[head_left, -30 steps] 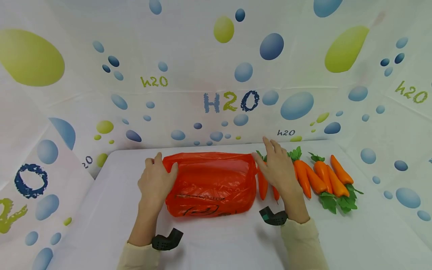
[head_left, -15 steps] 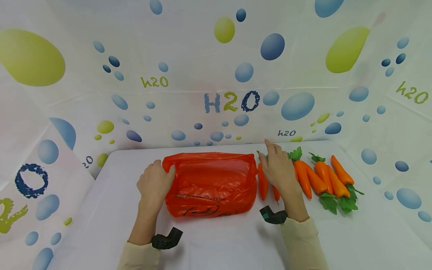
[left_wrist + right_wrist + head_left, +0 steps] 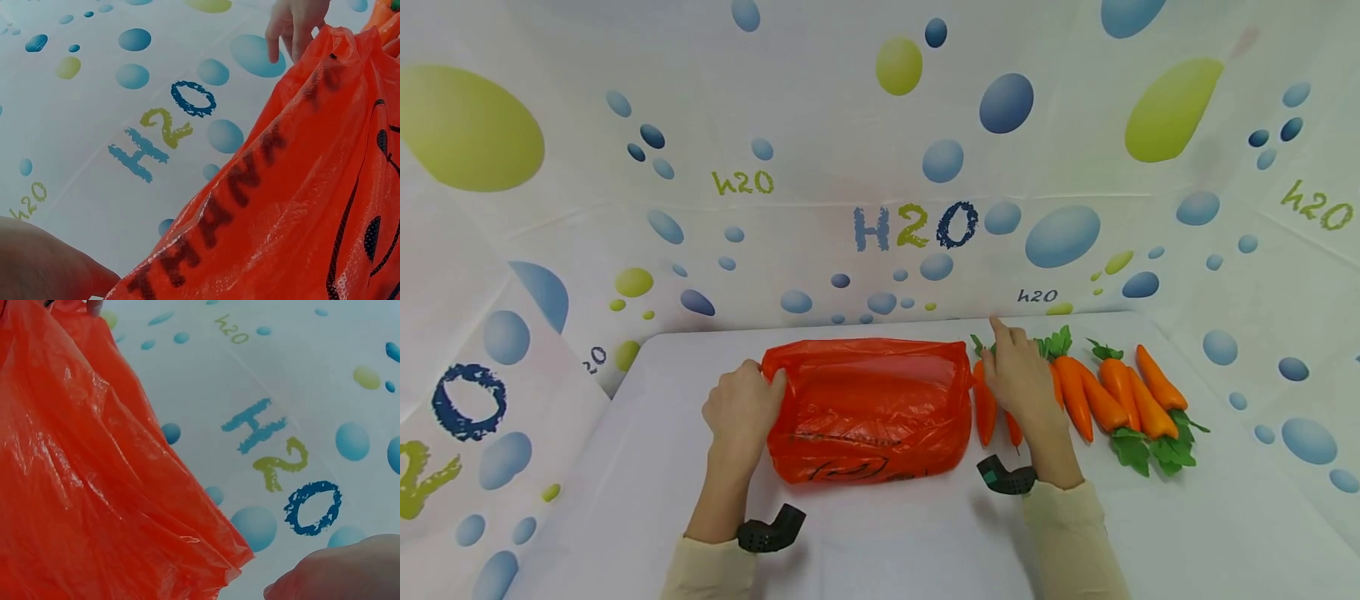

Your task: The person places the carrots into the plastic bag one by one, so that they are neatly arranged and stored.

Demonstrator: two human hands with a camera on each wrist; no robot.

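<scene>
- Closest to me: two cream sleeves point(image 3: 1075, 533), with two wrist cameras point(image 3: 771, 529), one per arm.
- Two hands. The left hand point(image 3: 741, 404) is at the bag's left end, fingers curled, thumb over the plastic; can't tell if it's actually pinching. The right hand point(image 3: 1021, 379) is loose and holding nothing, above the carrots, just beside the bag's far right corner.
- One red plastic bag point(image 3: 872, 400), flat on the white tablecloth point(image 3: 880, 542) between the hands, "THANK" printed on it. To me the step in hand looks like getting hold of that bag. Next move calls for a gentle pinch at the edge, imo, since the plastic looks flimsy.
- Right of the bag, carrots point(image 3: 1075, 400) with leafy greens. I count at least seven, but the right hand hides some.
- Way back: one bubble-print H2O backdrop point(image 3: 835, 242).
</scene>
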